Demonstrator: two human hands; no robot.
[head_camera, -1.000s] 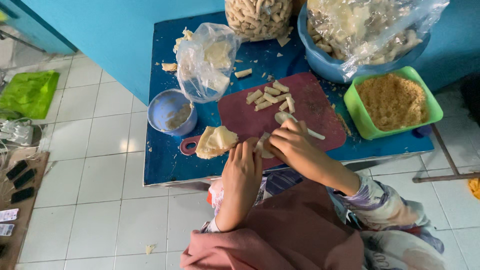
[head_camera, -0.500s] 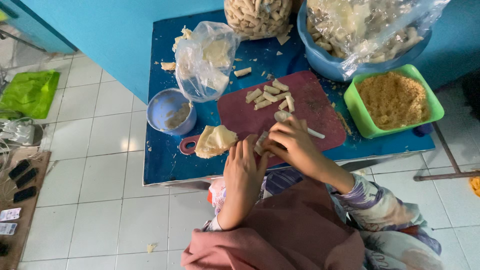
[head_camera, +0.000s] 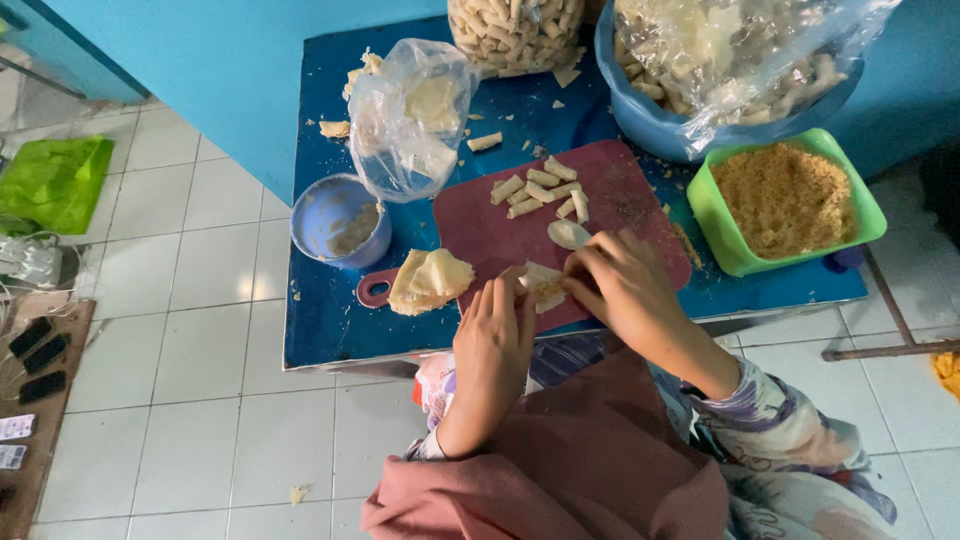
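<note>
On the dark red cutting board, my left hand and my right hand both pinch a pale pastry wrapper with filling, folding it near the board's front edge. A stack of flat wrappers lies just left of my left hand. Several finished small rolls sit at the back of the board. A spoon lies by my right fingers.
A small blue bowl of paste stands left of the board. A clear bag of wrappers, a green tub of crumbs, a big blue basin and a jar of rolls crowd the blue table.
Both hands have shifted slightly on the wrapper, with my left fingers pressing closer to it. Nothing else on the table has moved.
</note>
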